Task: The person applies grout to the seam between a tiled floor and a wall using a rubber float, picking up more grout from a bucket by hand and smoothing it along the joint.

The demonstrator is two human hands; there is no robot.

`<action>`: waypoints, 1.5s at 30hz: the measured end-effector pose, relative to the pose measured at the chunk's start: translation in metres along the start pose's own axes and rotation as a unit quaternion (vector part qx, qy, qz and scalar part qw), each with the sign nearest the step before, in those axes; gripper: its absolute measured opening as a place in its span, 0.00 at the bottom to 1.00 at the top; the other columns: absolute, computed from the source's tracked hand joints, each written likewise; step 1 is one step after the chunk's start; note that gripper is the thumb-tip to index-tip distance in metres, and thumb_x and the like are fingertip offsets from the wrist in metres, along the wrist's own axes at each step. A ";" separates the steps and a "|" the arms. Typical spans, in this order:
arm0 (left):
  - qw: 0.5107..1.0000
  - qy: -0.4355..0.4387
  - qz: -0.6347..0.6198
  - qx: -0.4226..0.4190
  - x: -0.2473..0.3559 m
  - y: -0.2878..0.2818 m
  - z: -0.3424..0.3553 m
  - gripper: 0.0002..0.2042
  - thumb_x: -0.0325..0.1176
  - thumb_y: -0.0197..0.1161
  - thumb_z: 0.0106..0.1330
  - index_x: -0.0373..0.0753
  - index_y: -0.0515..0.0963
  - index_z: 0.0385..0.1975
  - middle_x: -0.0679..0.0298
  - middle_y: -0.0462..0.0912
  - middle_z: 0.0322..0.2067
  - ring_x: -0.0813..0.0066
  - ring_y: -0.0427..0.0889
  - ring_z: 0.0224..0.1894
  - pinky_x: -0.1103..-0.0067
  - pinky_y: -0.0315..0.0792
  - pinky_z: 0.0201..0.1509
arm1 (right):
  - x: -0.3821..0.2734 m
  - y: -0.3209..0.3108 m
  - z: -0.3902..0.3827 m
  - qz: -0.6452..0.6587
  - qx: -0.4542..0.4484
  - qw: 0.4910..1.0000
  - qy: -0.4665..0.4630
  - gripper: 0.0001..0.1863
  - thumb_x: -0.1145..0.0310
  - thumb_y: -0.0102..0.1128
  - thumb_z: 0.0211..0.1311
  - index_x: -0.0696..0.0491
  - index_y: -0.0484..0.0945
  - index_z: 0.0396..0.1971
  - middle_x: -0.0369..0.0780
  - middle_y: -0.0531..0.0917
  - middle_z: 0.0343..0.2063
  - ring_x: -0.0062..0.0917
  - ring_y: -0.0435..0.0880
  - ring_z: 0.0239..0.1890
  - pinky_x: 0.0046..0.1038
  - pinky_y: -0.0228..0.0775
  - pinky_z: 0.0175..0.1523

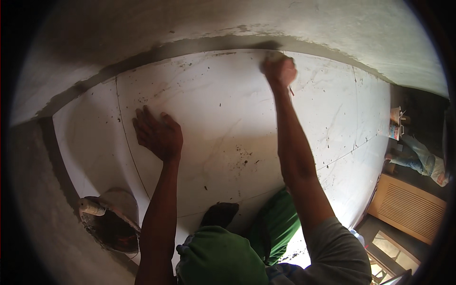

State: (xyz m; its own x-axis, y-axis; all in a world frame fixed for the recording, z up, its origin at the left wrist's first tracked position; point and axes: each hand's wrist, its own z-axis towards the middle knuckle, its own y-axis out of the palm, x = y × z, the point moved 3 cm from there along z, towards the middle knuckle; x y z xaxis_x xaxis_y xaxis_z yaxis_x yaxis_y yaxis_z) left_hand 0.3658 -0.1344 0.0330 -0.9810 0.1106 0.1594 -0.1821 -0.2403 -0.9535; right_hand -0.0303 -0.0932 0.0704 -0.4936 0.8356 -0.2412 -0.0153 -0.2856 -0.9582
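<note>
Large white marble-patterned tiles (213,118) cover the floor in front of me. My left hand (159,134) rests on a tile with its fingers spread and nothing in it. Farther off and to the right, my right hand (280,71) is closed, close to the joint where the tiles meet the wall. Motion smears it, and I cannot make out what it grips. A thin reddish strip (291,90) shows beside its wrist. Dark crumbs of dirt (244,159) are scattered over the tiles.
A bucket (122,202) with a pale handle-like piece (92,207) at its rim stands at lower left. A plastered wall (213,23) runs along the far side. At right are a person (425,161), small containers (395,123) and a slatted wooden panel (408,206).
</note>
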 end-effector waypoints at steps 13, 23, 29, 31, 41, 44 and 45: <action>1.000 -0.001 -0.016 -0.009 0.003 -0.001 -0.003 0.30 0.49 0.53 0.80 0.39 0.68 0.77 0.50 0.68 0.78 0.43 0.66 0.79 0.46 0.63 0.77 | -0.041 0.025 -0.026 -0.010 0.090 0.995 -0.052 0.13 0.59 0.66 0.65 0.54 0.89 0.30 0.50 0.89 0.28 0.47 0.90 0.35 0.49 0.83 0.43; 1.000 -0.008 -0.016 -0.016 -0.001 -0.001 -0.003 0.30 0.47 0.54 0.81 0.39 0.66 0.78 0.50 0.67 0.78 0.43 0.65 0.80 0.47 0.63 0.77 | -0.059 0.038 -0.035 0.001 0.055 0.986 -0.155 0.13 0.60 0.66 0.62 0.55 0.88 0.33 0.48 0.87 0.30 0.47 0.88 0.35 0.47 0.84 0.43; 1.000 0.017 -0.020 0.003 0.003 0.004 -0.007 0.31 0.47 0.53 0.81 0.39 0.66 0.79 0.50 0.66 0.79 0.43 0.65 0.80 0.47 0.63 0.77 | 0.000 0.017 0.012 -0.050 0.020 0.998 -0.037 0.11 0.61 0.67 0.60 0.51 0.83 0.22 0.45 0.86 0.23 0.46 0.88 0.26 0.48 0.81 0.35; 1.000 0.007 -0.009 0.000 -0.003 0.001 -0.004 0.31 0.47 0.55 0.79 0.36 0.69 0.76 0.48 0.67 0.78 0.41 0.66 0.79 0.47 0.63 0.77 | -0.045 0.033 -0.029 -0.010 0.036 0.993 -0.108 0.06 0.66 0.68 0.53 0.51 0.84 0.24 0.47 0.87 0.28 0.46 0.89 0.35 0.48 0.82 0.44; 1.000 0.016 -0.004 0.022 -0.007 -0.002 -0.003 0.30 0.47 0.55 0.79 0.38 0.69 0.76 0.49 0.70 0.76 0.43 0.69 0.77 0.48 0.67 0.75 | -0.058 0.005 -0.025 0.024 -0.030 0.995 -0.092 0.09 0.66 0.67 0.60 0.56 0.87 0.35 0.53 0.88 0.40 0.50 0.88 0.41 0.50 0.82 0.49; 0.999 0.018 0.000 0.027 -0.004 0.000 -0.003 0.30 0.47 0.55 0.79 0.38 0.70 0.76 0.49 0.71 0.75 0.43 0.69 0.76 0.48 0.67 0.74 | -0.071 0.016 -0.034 0.015 0.036 0.992 -0.123 0.09 0.66 0.67 0.60 0.56 0.86 0.35 0.55 0.87 0.41 0.51 0.88 0.42 0.51 0.81 0.50; 0.999 0.019 -0.001 0.037 -0.001 0.000 -0.005 0.30 0.47 0.55 0.79 0.38 0.70 0.75 0.48 0.71 0.76 0.43 0.69 0.77 0.48 0.67 0.75 | -0.086 0.026 -0.048 0.049 0.016 0.990 -0.130 0.09 0.67 0.67 0.59 0.55 0.86 0.36 0.56 0.86 0.45 0.51 0.87 0.44 0.52 0.81 0.50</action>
State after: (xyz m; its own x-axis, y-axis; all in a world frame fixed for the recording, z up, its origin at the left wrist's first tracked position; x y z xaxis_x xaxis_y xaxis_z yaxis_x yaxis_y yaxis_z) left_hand 0.3669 -0.1299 0.0312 -0.9775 0.1472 0.1510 -0.1906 -0.3102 -0.9314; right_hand 0.0538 -0.1495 0.0591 -0.7015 0.6550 -0.2809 0.0177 -0.3781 -0.9256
